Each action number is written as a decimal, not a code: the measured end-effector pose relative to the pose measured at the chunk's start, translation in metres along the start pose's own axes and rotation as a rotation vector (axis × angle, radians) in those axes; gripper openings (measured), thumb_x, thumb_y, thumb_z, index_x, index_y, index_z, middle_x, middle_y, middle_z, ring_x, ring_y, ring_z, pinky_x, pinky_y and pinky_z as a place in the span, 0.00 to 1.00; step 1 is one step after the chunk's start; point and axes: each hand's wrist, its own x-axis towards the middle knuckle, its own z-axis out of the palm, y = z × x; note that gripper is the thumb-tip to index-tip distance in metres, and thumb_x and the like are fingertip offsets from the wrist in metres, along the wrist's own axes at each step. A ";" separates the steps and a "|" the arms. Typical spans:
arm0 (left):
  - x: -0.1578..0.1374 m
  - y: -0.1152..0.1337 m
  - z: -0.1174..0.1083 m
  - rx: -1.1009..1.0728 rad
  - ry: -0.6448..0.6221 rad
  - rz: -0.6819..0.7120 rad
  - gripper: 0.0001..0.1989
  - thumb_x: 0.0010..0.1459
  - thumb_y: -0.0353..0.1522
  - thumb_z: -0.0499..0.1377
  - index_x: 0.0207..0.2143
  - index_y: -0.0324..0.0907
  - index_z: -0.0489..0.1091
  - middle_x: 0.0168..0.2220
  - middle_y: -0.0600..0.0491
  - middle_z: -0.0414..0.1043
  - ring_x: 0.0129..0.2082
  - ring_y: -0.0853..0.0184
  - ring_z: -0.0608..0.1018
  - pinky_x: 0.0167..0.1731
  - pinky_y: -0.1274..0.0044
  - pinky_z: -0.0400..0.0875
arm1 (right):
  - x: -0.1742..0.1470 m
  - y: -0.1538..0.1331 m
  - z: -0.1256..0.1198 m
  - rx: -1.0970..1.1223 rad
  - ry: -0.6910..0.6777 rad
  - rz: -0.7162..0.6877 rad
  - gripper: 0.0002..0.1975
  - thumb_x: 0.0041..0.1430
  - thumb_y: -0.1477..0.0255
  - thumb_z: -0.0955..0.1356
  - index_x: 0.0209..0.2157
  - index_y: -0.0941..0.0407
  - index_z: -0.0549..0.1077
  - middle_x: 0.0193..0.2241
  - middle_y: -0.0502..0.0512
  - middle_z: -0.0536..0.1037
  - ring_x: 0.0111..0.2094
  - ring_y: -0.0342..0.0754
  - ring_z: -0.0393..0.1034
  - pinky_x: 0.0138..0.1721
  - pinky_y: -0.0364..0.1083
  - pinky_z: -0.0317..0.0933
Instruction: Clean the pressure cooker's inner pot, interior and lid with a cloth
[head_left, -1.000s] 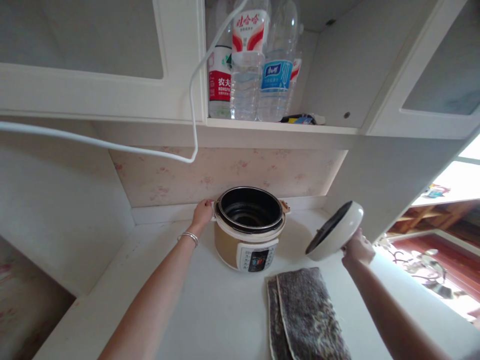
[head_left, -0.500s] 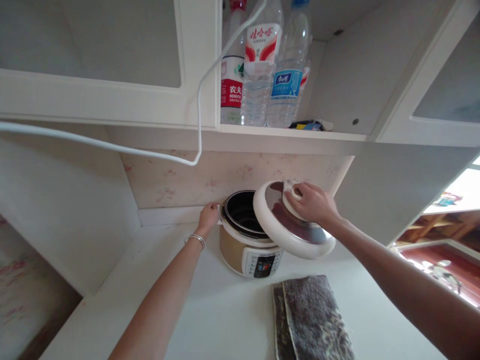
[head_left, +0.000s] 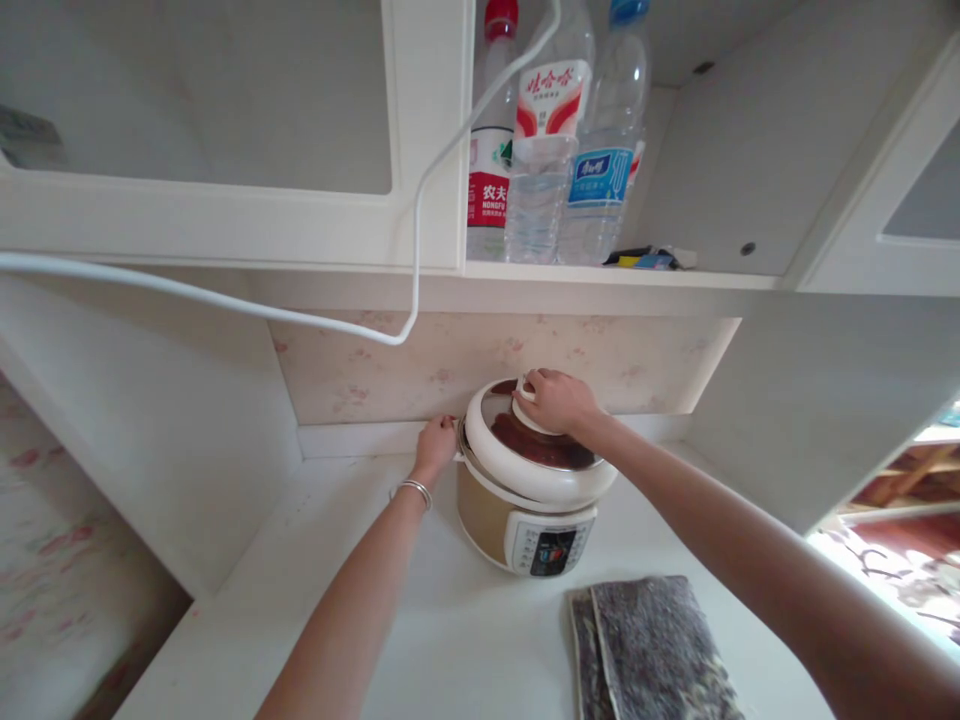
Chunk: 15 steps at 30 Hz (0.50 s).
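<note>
A white and gold electric pressure cooker (head_left: 484,510) stands on the white counter, its control panel facing me. My left hand (head_left: 436,447) is closed on the cooker's side handle, at its left rim. With my right hand (head_left: 556,402) I grip the knob of the lid (head_left: 555,483), a white-rimmed cover with a dark reddish-brown top. The lid lies over the pot's mouth, slightly askew, and hides the black inside. Whether it is seated all the way round I cannot tell.
A folded grey-brown cloth (head_left: 660,640) lies on the counter (head_left: 465,640) in front of the cooker. Above, several plastic water bottles (head_left: 544,170) stand on an open cabinet shelf (head_left: 705,275). A white cable (head_left: 300,317) hangs across the view in front of the cabinets.
My right hand has brought the lid left from beside the cooker onto its top, covering the open black pot. My left hand stays at the side handle. The view has shifted slightly.
</note>
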 end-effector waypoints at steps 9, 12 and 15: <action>0.000 -0.001 0.001 -0.020 0.000 0.005 0.19 0.61 0.33 0.45 0.40 0.42 0.75 0.44 0.45 0.77 0.44 0.62 0.76 0.42 0.75 0.65 | 0.015 -0.023 0.005 -0.020 -0.121 0.147 0.21 0.66 0.63 0.56 0.48 0.62 0.69 0.45 0.72 0.74 0.46 0.61 0.71 0.43 0.54 0.63; 0.000 -0.002 0.001 -0.023 0.001 0.003 0.18 0.61 0.33 0.45 0.40 0.42 0.75 0.43 0.45 0.77 0.43 0.62 0.76 0.42 0.74 0.66 | 0.017 -0.027 0.007 -0.018 -0.126 0.158 0.20 0.66 0.65 0.55 0.47 0.64 0.69 0.44 0.74 0.74 0.46 0.61 0.71 0.42 0.54 0.63; -0.001 -0.001 0.000 -0.028 -0.001 0.004 0.18 0.61 0.33 0.45 0.40 0.41 0.75 0.43 0.44 0.77 0.44 0.61 0.77 0.43 0.74 0.66 | 0.016 -0.026 0.006 -0.014 -0.131 0.137 0.21 0.67 0.66 0.55 0.48 0.64 0.69 0.45 0.76 0.74 0.46 0.61 0.71 0.43 0.54 0.63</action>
